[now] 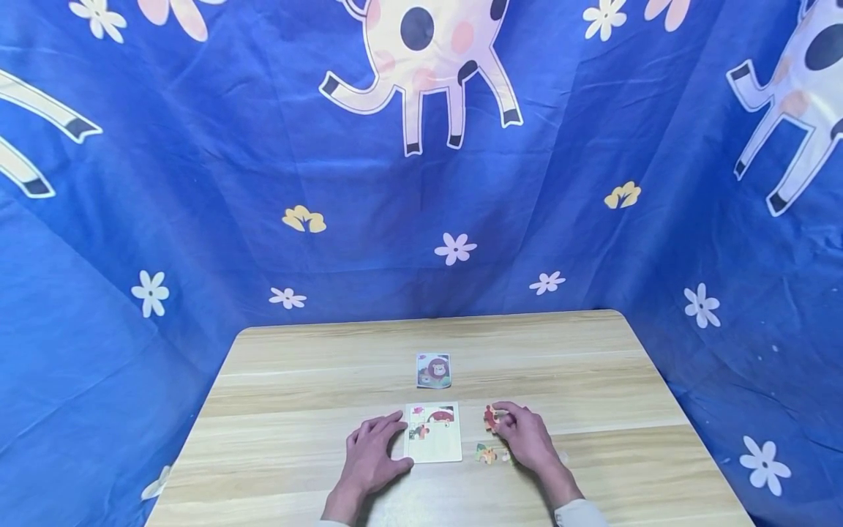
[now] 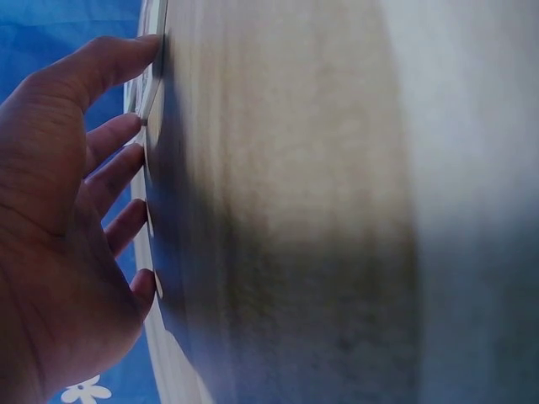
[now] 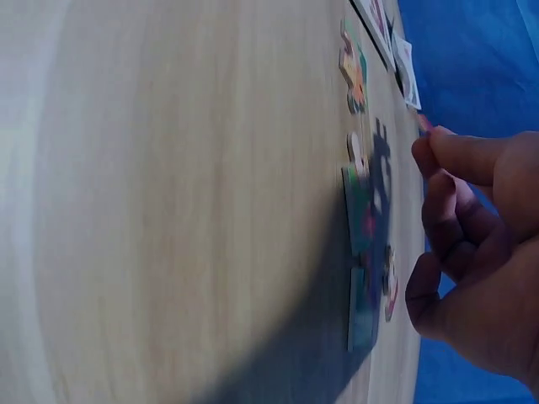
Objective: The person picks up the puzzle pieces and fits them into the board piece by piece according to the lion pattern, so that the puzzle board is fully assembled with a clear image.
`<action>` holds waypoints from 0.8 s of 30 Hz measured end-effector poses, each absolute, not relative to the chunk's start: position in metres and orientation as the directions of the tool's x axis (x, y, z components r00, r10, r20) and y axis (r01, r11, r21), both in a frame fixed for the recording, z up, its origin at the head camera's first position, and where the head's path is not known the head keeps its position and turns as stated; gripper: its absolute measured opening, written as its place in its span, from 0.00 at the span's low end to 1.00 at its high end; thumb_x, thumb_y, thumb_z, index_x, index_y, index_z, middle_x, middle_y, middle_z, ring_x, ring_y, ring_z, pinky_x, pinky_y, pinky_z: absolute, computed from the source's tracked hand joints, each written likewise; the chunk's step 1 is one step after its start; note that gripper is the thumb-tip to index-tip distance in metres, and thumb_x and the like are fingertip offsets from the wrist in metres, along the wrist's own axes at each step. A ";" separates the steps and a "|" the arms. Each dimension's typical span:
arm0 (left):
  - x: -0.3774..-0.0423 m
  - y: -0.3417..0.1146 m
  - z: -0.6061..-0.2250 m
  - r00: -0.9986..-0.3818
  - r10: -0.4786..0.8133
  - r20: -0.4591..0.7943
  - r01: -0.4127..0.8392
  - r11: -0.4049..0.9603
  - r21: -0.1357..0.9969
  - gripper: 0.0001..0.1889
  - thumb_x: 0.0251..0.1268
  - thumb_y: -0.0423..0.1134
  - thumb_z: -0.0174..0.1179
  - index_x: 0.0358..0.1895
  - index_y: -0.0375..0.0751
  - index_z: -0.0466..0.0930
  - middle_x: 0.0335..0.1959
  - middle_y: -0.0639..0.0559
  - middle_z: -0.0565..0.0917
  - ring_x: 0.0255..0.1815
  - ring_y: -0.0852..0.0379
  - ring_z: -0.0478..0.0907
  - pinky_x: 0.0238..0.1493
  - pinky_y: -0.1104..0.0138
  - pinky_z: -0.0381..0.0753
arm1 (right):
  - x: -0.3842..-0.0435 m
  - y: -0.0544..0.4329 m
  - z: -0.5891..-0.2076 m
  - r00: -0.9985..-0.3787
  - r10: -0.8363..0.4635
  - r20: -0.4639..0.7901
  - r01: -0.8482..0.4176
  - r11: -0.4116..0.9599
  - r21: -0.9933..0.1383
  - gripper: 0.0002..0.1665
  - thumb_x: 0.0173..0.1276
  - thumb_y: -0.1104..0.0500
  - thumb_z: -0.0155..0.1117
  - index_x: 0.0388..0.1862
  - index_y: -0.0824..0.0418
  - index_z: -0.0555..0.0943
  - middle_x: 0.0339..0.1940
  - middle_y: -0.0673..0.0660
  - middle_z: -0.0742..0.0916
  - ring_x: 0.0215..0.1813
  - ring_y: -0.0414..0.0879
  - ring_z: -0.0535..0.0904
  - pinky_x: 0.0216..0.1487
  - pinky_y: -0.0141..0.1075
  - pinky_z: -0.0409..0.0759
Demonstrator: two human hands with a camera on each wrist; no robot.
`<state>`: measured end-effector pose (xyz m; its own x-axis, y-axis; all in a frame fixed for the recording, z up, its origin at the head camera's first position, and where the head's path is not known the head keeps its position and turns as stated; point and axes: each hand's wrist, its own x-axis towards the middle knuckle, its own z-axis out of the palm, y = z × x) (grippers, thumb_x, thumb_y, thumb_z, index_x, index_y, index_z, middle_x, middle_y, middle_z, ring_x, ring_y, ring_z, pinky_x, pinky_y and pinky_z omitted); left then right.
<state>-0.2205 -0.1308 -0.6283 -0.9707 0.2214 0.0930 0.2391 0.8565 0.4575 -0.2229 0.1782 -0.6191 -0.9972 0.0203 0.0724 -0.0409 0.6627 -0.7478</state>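
Observation:
A pale square puzzle board (image 1: 444, 448) lies on the table with a few pieces fitted along its top and left, among them a dark red one (image 1: 441, 416) and a green-and-orange one (image 1: 418, 432). My left hand (image 1: 372, 455) rests beside it, fingers spread, fingertips and thumb touching its left edge. In the left wrist view, that hand (image 2: 59, 194) shows slack fingers with tips on the table and board edge. To the board's right, my right hand (image 1: 529, 439) pinches a red-orange puzzle piece (image 1: 489, 419) between thumb and fingers; only its tip (image 3: 424, 124) shows in the right wrist view.
Several loose puzzle pieces (image 1: 487, 455) lie right of the board, partly under my right hand; a green one (image 3: 358, 206) shows in the right wrist view. Behind the board sits a lion picture card (image 1: 433, 371). Blue printed cloth (image 1: 375, 271) hangs around the wooden table (image 1: 296, 380).

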 end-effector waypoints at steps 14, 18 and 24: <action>-0.222 -0.132 -0.628 -0.970 0.225 0.090 0.241 0.856 0.458 0.33 0.39 0.57 0.71 0.56 0.55 0.79 0.67 0.60 0.74 0.64 0.50 0.68 0.63 0.41 0.62 | -0.226 0.155 -0.623 -0.993 -0.073 0.095 -0.120 0.624 -0.772 0.22 0.53 0.58 0.74 0.49 0.49 0.82 0.32 0.42 0.83 0.29 0.30 0.74 0.33 0.26 0.75; -0.222 -0.133 -0.628 -0.970 0.224 0.092 0.240 0.853 0.464 0.33 0.39 0.56 0.71 0.56 0.55 0.79 0.66 0.60 0.75 0.64 0.50 0.68 0.63 0.41 0.61 | -0.228 0.148 -0.625 -0.991 -0.096 0.094 -0.134 0.656 -0.743 0.22 0.53 0.54 0.74 0.49 0.47 0.82 0.35 0.42 0.81 0.32 0.30 0.72 0.34 0.25 0.75; -0.222 -0.133 -0.627 -0.970 0.225 0.087 0.239 0.852 0.466 0.34 0.39 0.56 0.71 0.56 0.55 0.79 0.67 0.60 0.75 0.64 0.49 0.68 0.63 0.41 0.61 | -0.227 0.137 -0.626 -0.989 -0.123 0.078 -0.140 0.661 -0.737 0.23 0.55 0.51 0.73 0.51 0.47 0.82 0.37 0.44 0.80 0.34 0.32 0.72 0.36 0.26 0.75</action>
<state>-0.2222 -0.1330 -0.6274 -0.9705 0.2249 0.0869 0.2391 0.8518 0.4662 -0.2268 0.1372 -0.6256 -0.9893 -0.1229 0.0781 -0.1403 0.6612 -0.7370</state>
